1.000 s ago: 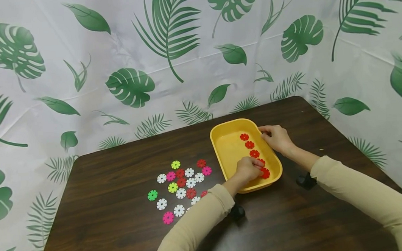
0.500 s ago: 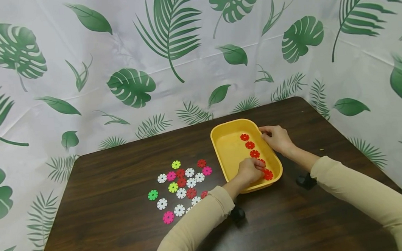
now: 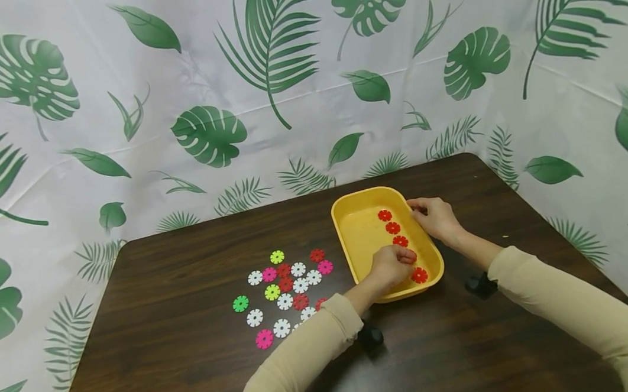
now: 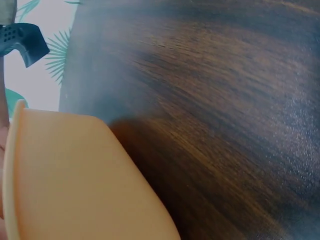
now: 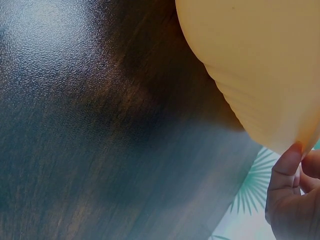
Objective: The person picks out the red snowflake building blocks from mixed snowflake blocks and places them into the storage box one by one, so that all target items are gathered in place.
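In the head view, a yellow plastic tray [image 3: 358, 229] stands at the right of the table. Inside it, several red notched discs [image 3: 384, 215] run in a row along the right side. My left hand [image 3: 391, 265] is low inside the tray with bent fingers, partly covering one disc. The nearest red disc [image 3: 419, 274] lies flat just beyond its fingers. Its fingertips are hidden, so I cannot tell whether they pinch anything. At the tray's right rim my right hand [image 3: 436, 218] grips the edge; in the right wrist view, its thumb [image 5: 288, 162] presses the outer wall.
Left of the tray, loose notched discs in white, pink, red, yellow and green lie on the dark wooden table [image 3: 181, 297], such as a green disc [image 3: 240, 304]. My left sleeve [image 3: 306, 344] covers some of them. A leaf-print cloth [image 3: 300, 131] hangs behind the table.
The nearest red disc has slid slightly right, clear of my left fingers, and more of it shows. My right hand keeps its place on the rim. The whole view shifts slightly.
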Tool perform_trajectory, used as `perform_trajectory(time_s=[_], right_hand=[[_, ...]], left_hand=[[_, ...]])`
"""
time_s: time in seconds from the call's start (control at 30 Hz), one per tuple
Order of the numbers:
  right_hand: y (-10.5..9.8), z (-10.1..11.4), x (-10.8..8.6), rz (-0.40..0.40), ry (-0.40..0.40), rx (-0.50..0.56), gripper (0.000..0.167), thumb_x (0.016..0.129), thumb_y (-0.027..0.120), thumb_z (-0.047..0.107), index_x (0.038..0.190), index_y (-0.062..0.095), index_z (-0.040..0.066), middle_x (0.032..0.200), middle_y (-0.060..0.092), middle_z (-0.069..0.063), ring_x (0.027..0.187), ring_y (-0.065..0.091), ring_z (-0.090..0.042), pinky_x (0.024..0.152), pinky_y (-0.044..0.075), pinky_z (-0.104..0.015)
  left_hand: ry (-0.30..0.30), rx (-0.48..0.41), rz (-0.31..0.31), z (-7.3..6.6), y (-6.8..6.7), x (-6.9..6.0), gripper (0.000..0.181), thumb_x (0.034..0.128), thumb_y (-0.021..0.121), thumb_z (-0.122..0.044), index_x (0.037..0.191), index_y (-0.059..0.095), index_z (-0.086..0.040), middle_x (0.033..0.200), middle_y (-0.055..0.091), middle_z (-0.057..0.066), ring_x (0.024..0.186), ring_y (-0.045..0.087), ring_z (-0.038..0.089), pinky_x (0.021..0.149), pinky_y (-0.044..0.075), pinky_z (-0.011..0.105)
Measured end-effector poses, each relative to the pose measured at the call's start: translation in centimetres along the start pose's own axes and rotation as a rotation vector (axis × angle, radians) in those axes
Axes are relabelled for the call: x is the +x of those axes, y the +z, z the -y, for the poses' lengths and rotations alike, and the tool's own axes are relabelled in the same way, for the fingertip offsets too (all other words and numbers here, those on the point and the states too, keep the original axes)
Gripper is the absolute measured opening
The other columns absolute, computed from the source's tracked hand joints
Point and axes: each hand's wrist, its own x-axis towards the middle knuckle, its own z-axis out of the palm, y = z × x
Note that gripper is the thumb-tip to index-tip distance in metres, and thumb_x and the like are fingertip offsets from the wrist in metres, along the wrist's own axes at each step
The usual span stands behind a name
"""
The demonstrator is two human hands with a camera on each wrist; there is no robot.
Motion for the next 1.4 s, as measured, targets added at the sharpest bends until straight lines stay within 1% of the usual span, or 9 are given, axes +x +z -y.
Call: perform_trajectory(time_s=[0.2, 0.37, 0.43, 0.6, 0.73, 0.93, 1.13, 1.3, 1.4], right_hand=[[-0.1, 0.0, -0.1, 0.005, 0.001, 0.004, 0.033, 0.093, 0.052, 0.002, 0.124, 0.055, -0.010, 0.103, 0.063, -0.026, 0.083, 0.061, -0.031, 0.070, 0.056, -0.039], [-0.1, 0.1, 0.0, 0.011, 0.008, 0.010, 0.034, 0.093, 0.052, 0.002, 0.124, 0.054, -0.010, 0.103, 0.063, -0.026, 0.083, 0.060, -0.030, 0.071, 0.056, -0.038], [0.0, 0.0, 0.0, 0.012, 0.012, 0.010, 0.034, 0.093, 0.052, 0.002, 0.124, 0.054, -0.010, 0.102, 0.063, -0.026, 0.082, 0.060, -0.029, 0.071, 0.056, -0.038], [0.0, 0.1, 0.0, 0.013, 0.012, 0.016, 0.034, 0.093, 0.053, 0.002, 0.124, 0.054, -0.010, 0.101, 0.063, -0.025, 0.080, 0.059, -0.028, 0.071, 0.056, -0.037], [0.0, 0.1, 0.0, 0.012, 0.012, 0.021, 0.034, 0.093, 0.053, 0.001, 0.125, 0.054, -0.010, 0.100, 0.063, -0.025, 0.078, 0.059, -0.027, 0.068, 0.056, -0.034], [-0.1, 0.2, -0.1, 0.018, 0.012, 0.029, 0.034, 0.093, 0.053, 0.001, 0.125, 0.053, -0.010, 0.100, 0.062, -0.025, 0.078, 0.060, -0.027, 0.066, 0.056, -0.033], [-0.1, 0.2, -0.1, 0.027, 0.017, 0.017, 0.035, 0.094, 0.053, 0.002, 0.127, 0.052, -0.010, 0.104, 0.061, -0.026, 0.081, 0.060, -0.029, 0.071, 0.056, -0.037], [-0.1, 0.2, -0.1, 0.034, 0.019, 0.021, 0.035, 0.094, 0.052, 0.002, 0.127, 0.051, -0.010, 0.104, 0.060, -0.026, 0.082, 0.059, -0.030, 0.072, 0.056, -0.038], [-0.1, 0.2, -0.1, 0.037, 0.021, 0.027, 0.035, 0.094, 0.052, 0.002, 0.127, 0.051, -0.010, 0.104, 0.060, -0.026, 0.082, 0.060, -0.030, 0.072, 0.056, -0.038]], left_hand=[[0.036, -0.137, 0.052, 0.0, -0.6, -0.4, 0.018, 0.0770, 0.074, 0.001, 0.093, 0.067, -0.001, 0.076, 0.066, 0.002, 0.066, 0.061, 0.010, 0.068, 0.056, 0.025], [0.053, -0.192, 0.058, 0.0, -1.0, -0.8, 0.017, 0.0766, 0.075, 0.000, 0.092, 0.066, -0.001, 0.073, 0.066, 0.002, 0.063, 0.062, 0.010, 0.065, 0.056, 0.026], [0.063, -0.208, 0.075, 0.0, -1.3, -1.0, 0.017, 0.0770, 0.075, -0.001, 0.092, 0.066, -0.002, 0.073, 0.067, 0.003, 0.064, 0.063, 0.010, 0.065, 0.056, 0.026], [0.096, -0.261, 0.139, -0.1, -2.4, -1.7, 0.018, 0.0785, 0.074, -0.004, 0.094, 0.067, -0.001, 0.078, 0.069, 0.006, 0.071, 0.068, 0.016, 0.068, 0.056, 0.027], [0.123, -0.301, 0.156, -0.3, -3.6, -2.2, 0.020, 0.0803, 0.073, -0.004, 0.098, 0.066, 0.002, 0.082, 0.070, 0.009, 0.073, 0.068, 0.016, 0.070, 0.056, 0.028], [0.160, -0.307, 0.126, -0.7, -6.0, -3.0, 0.023, 0.0809, 0.072, -0.004, 0.101, 0.065, 0.004, 0.084, 0.068, 0.010, 0.068, 0.063, 0.008, 0.071, 0.056, 0.027], [0.184, -0.291, 0.067, -0.5, -8.9, -3.2, 0.028, 0.0814, 0.072, -0.005, 0.106, 0.064, 0.005, 0.088, 0.066, 0.012, 0.071, 0.061, 0.008, 0.073, 0.056, 0.027], [0.197, -0.287, 0.010, 0.2, -11.9, -3.6, 0.028, 0.0830, 0.070, -0.003, 0.109, 0.062, 0.005, 0.093, 0.066, 0.015, 0.075, 0.063, 0.009, 0.075, 0.056, 0.029], [0.199, -0.308, -0.027, 1.0, -13.7, -3.8, 0.026, 0.0831, 0.069, -0.001, 0.108, 0.062, 0.004, 0.091, 0.065, 0.013, 0.077, 0.065, 0.013, 0.073, 0.056, 0.028]])
